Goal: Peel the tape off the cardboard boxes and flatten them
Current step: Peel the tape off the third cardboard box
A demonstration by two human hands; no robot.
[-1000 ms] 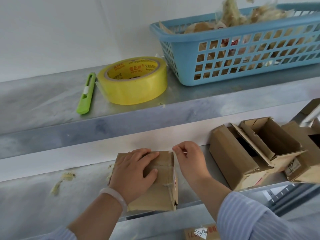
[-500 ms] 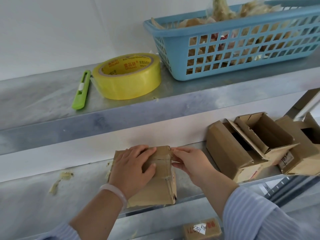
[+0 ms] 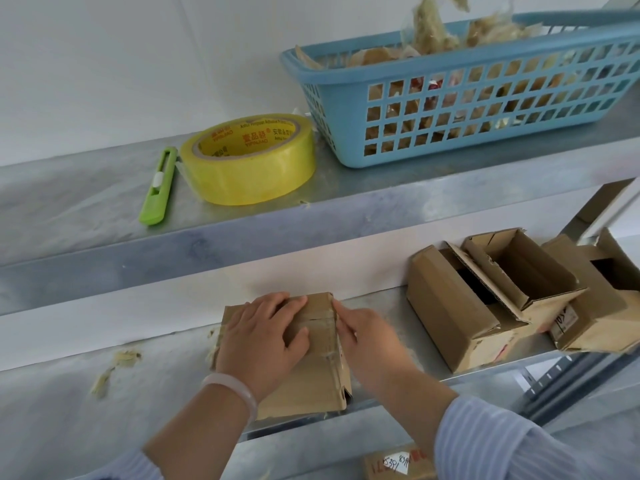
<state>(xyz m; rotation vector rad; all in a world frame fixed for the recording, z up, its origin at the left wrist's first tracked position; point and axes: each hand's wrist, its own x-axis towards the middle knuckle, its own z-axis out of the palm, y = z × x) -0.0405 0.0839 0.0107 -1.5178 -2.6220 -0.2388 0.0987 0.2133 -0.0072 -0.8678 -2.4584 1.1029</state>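
Cardboard box (image 3: pixel 311 379) in hand lies closed at the front edge of the lower shelf (image 3: pixel 69 393), and its clear tape (image 3: pixel 325 322), running across the top and down the right seam, is not yet peeled. The left hand (image 3: pixel 263 337) presses flat on the lid to steady it, fingers spread and gripping nothing. The right hand (image 3: pixel 370 337) works at the box's upper right corner, index fingertip at the tape's end. Whether its grip has caught the tape I cannot tell. This looks like the start of peeling this box, with flattening to follow. A few torn scraps (image 3: pixel 117 358) lie on the shelf to the left. Further right on the same shelf, three more boxes (image 3: pixel 457 306) stand open but unflattened, so much remains. On the upper shelf (image 3: pixel 86 188) sit a green cutter (image 3: pixel 157 188), a yellow tape roll (image 3: pixel 249 157) and a blue basket (image 3: pixel 485 109) heaped with what looks like stripped tape, which suggests earlier boxes are done.
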